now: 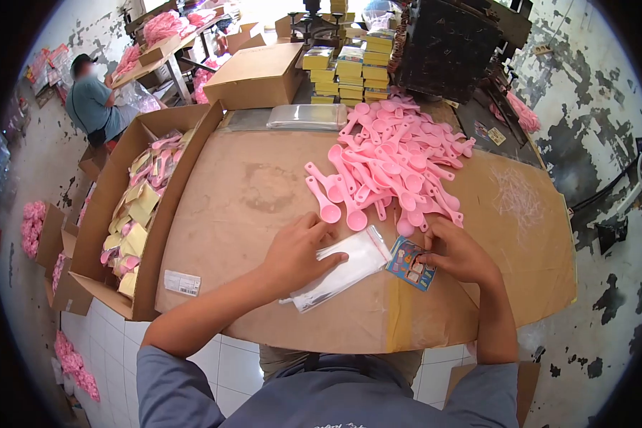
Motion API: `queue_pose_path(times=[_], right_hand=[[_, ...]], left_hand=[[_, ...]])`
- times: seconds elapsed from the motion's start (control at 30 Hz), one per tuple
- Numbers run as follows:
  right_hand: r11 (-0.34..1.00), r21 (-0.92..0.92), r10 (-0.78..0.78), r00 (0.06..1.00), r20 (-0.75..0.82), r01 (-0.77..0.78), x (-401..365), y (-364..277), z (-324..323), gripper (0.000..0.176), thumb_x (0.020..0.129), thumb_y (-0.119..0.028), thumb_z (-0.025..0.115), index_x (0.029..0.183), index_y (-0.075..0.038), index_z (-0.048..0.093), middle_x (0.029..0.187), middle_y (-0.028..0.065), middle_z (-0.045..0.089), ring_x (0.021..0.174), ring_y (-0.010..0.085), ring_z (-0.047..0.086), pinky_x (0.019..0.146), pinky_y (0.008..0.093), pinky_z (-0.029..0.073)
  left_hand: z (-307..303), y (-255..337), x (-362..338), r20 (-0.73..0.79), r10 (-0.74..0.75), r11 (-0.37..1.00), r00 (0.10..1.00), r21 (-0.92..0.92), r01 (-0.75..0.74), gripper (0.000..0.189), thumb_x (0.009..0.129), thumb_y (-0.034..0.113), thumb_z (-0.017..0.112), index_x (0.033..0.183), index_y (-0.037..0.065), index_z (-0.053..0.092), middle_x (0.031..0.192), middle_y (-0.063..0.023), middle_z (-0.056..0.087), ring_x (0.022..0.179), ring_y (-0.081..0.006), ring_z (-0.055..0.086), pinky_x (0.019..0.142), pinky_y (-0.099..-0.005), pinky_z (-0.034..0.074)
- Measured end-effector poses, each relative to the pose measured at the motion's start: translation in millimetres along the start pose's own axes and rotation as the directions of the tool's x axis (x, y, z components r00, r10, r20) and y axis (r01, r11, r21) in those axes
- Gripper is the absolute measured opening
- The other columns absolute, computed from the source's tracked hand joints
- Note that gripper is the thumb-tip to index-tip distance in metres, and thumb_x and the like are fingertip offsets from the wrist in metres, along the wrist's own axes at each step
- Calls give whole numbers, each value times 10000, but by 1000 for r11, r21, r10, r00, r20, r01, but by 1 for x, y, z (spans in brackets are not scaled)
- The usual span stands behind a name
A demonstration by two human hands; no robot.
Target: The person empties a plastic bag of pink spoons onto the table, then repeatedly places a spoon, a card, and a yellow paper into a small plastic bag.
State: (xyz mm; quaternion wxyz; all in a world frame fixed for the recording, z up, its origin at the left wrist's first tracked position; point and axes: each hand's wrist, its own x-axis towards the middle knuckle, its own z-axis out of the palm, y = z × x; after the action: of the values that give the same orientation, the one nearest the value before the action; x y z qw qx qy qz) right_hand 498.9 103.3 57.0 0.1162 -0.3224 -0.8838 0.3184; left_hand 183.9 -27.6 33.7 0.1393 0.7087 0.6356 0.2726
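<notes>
A small blue printed card point(409, 268) is pinched in the right hand point(464, 255) above a cardboard-covered table point(246, 239); fingertips cover part of its picture. Just beside it, clear plastic sleeves point(349, 274) lie under the left hand point(292, 255), thumb and forefinger wide apart, other fingers partly hidden. Beyond, pink scoops point(399, 160) overlap, uncountable. Left, an open carton point(170, 228) holds jumbled packets, hard to make out.
</notes>
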Motion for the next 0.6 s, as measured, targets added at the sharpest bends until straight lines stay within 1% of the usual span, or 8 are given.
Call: queue_pose_path(times=[0.03,0.13,0.23,0.33,0.43,0.53,0.6], right_hand=[[998,63,1,1000,4,-1,2,2,-2,263,804,-114,838,977,-38,655,952,82,601,915,231,607,801,369,498],[982,162,88,995,46,-94,1,-11,-14,218,837,-69,811,985,-40,654,906,59,623,856,169,592,762,333,489],[942,337,15,997,-75,11,6,-12,-5,207,855,-59,800,1013,-42,667,914,48,658,852,132,611,742,328,495],[904,391,-164,985,-48,170,14,-36,15,200,877,-51,769,1055,-37,680,967,71,673,879,164,641,752,339,512],[928,264,-299,947,114,261,27,-52,31,209,893,-56,725,1095,-25,682,999,94,673,915,218,650,810,360,525],[966,48,-259,942,215,255,39,-50,34,241,895,-62,689,1132,-19,678,1033,118,666,956,261,638,858,375,524],[971,90,-239,944,227,223,42,-52,32,261,887,-66,688,1144,-20,676,1039,118,663,977,264,631,873,381,519]], left_hand=[[4,-2,5,-26,56,998,998,30,-55,357,853,296,819,1060,30,700,1005,-84,629,876,-241,647,804,-364,533],[5,-8,11,47,8,988,999,-152,-1,294,869,239,811,1022,17,695,951,-72,648,782,-194,625,722,-347,526],[1,-7,11,139,-178,920,974,-329,215,250,856,161,797,1012,-7,698,858,-109,673,721,-214,636,681,-353,517],[-1,-7,8,123,-183,898,976,-383,216,213,865,145,790,968,-19,701,776,-106,679,619,-182,596,624,-332,500],[-3,-8,6,96,-139,890,986,-425,167,183,887,134,771,949,-24,701,775,-95,689,617,-166,602,620,-321,502],[-10,-6,4,91,-165,874,982,-449,188,94,908,81,741,943,1,708,797,-31,686,707,-76,597,650,-275,501],[-5,-12,3,4,-103,846,995,-525,90,74,917,65,712,923,-4,687,845,-46,698,754,-92,625,695,-272,521]])
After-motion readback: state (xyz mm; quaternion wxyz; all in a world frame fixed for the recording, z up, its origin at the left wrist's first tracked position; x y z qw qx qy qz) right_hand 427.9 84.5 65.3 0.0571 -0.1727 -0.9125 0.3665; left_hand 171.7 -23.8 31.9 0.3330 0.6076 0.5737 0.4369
